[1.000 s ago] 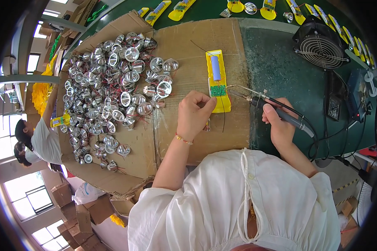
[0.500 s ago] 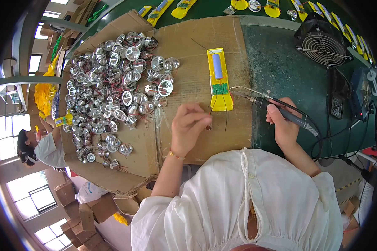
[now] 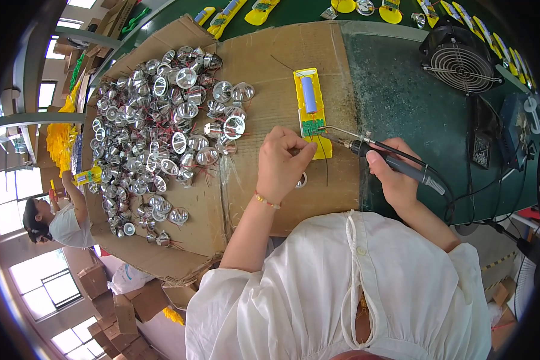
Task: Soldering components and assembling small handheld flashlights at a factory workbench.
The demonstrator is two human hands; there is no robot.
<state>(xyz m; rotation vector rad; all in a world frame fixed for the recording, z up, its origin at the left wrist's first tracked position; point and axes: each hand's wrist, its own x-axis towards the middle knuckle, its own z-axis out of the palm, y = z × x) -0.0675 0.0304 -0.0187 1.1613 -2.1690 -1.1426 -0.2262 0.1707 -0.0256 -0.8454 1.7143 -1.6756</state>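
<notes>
The right hand (image 3: 396, 174) is gripping a soldering iron (image 3: 390, 161) with its tip at the green board of the yellow case (image 3: 312, 111), which is lying on the cardboard (image 3: 270, 66). The left hand (image 3: 282, 162) is closing its fingers beside the case, pinching something too small to tell. Those fingertips are sitting very near the hot tip, so a slip could burn them or melt the plastic.

You see: yellow casing (image 3: 314, 114), blue cell (image 3: 309, 94) | silver reflectors (image 3: 162, 132) | brown cardboard (image 3: 270, 66) | black soldering iron (image 3: 396, 165)
</notes>
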